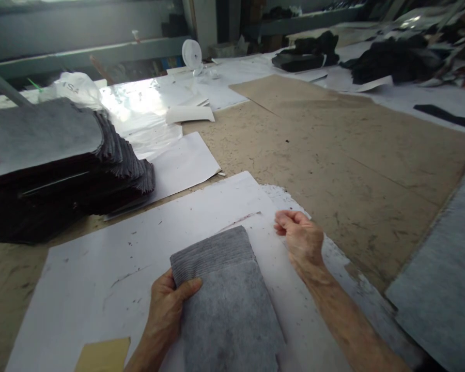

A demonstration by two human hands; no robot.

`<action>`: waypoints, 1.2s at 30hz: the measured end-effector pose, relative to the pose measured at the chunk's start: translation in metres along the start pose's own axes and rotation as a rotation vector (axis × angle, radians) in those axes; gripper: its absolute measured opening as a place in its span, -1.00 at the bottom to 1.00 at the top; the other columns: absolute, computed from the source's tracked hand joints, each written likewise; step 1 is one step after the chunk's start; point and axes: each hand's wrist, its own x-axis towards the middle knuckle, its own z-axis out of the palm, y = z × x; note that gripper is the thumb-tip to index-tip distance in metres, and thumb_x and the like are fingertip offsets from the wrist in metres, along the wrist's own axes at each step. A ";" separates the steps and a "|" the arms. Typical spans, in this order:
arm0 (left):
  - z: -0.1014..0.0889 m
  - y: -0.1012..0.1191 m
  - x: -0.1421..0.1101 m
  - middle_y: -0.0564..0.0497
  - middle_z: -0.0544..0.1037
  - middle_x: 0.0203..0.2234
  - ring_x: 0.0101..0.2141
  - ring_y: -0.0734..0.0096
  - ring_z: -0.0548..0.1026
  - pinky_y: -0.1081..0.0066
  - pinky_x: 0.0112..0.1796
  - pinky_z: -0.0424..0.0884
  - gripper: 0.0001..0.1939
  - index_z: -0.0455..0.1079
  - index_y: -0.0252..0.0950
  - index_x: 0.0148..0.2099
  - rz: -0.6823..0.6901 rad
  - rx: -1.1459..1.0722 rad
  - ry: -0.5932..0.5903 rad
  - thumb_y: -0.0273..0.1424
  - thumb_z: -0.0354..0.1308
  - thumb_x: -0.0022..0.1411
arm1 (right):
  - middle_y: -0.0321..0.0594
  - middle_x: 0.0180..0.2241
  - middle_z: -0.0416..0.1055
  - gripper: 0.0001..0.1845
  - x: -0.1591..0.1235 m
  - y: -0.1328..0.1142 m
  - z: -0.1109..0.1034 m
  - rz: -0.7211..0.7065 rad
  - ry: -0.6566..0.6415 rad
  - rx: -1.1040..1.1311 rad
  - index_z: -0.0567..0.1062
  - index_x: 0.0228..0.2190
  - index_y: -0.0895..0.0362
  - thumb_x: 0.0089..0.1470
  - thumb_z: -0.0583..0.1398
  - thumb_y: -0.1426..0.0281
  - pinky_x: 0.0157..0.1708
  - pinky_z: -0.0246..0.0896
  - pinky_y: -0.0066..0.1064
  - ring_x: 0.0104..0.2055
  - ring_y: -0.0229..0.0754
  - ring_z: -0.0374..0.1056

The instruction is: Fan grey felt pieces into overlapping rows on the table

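Note:
A small stack of grey felt pieces (227,294) lies on white paper (112,258) near me. My left hand (168,310) grips the stack's left edge, thumb on top and fingers curled under. My right hand (300,237) hovers just right of the stack, fingers curled into a loose fist, with nothing visible in it.
A tall pile of dark grey felt pieces (50,165) stands at the left. A large grey felt sheet (445,279) lies at the right edge. A tan card piece (103,355) sits by my left wrist. Black material (395,59) and a white tape roll (191,53) lie far back.

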 end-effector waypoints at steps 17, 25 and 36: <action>0.001 0.006 0.000 -0.03 0.57 -0.45 -0.50 0.34 0.49 0.39 -0.45 0.43 -0.62 0.43 -0.36 -0.31 -0.011 -0.103 -0.015 -0.46 0.38 -0.28 | -0.24 -0.33 0.48 -0.59 -0.070 0.004 0.008 0.148 -0.800 0.180 0.44 -0.17 0.14 -0.11 0.25 0.27 -0.34 0.33 -0.37 -0.28 -0.11 0.40; 0.007 0.010 0.005 -0.02 0.56 -0.42 -0.45 0.36 0.49 0.42 -0.41 0.40 -0.74 0.42 -0.34 -0.27 0.104 -0.025 -0.082 -0.31 0.25 -0.01 | -0.32 -0.44 0.47 -0.73 -0.070 0.009 0.006 -0.157 -0.517 0.052 0.53 -0.39 0.09 -0.22 0.31 0.27 -0.29 0.28 -0.44 -0.36 -0.16 0.36; 0.003 0.011 0.010 0.02 0.55 -0.35 -0.36 0.36 0.47 0.42 -0.34 0.40 -0.72 0.44 -0.29 -0.20 0.191 0.098 -0.109 -0.34 0.27 -0.02 | -0.30 -0.45 0.48 -0.74 -0.062 0.019 0.015 -0.336 -0.401 -0.094 0.52 -0.37 0.08 -0.15 0.26 0.23 -0.31 0.31 -0.35 -0.43 -0.15 0.38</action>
